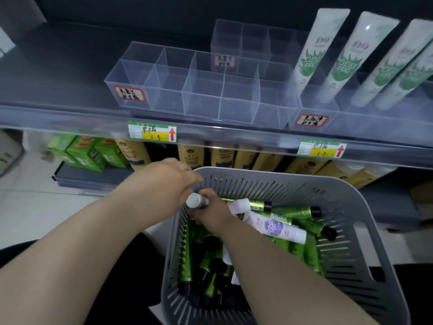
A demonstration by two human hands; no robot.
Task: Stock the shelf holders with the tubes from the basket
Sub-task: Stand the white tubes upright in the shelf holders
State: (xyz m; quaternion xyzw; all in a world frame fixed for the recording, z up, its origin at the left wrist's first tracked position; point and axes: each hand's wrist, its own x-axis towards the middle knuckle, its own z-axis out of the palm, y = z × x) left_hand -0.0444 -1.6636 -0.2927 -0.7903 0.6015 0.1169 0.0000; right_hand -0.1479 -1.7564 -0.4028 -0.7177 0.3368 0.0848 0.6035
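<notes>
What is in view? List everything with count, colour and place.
basket: one, grey, below the shelf.
green tubes: many, black-capped, in the basket.
purple-print tube: one, white, on the green tubes.
white-capped tube: one, in the right hand's grip.
clear holders: three, on the shelf.
leaf-print tubes: four, white and green, in the right holder.
price tags: two, green and yellow, on the shelf edge.
green boxes: several, lower shelf, left.
tan tubes: several, lower shelf.
left hand: one, at the basket's rim.
right hand: one, inside the basket.
</notes>
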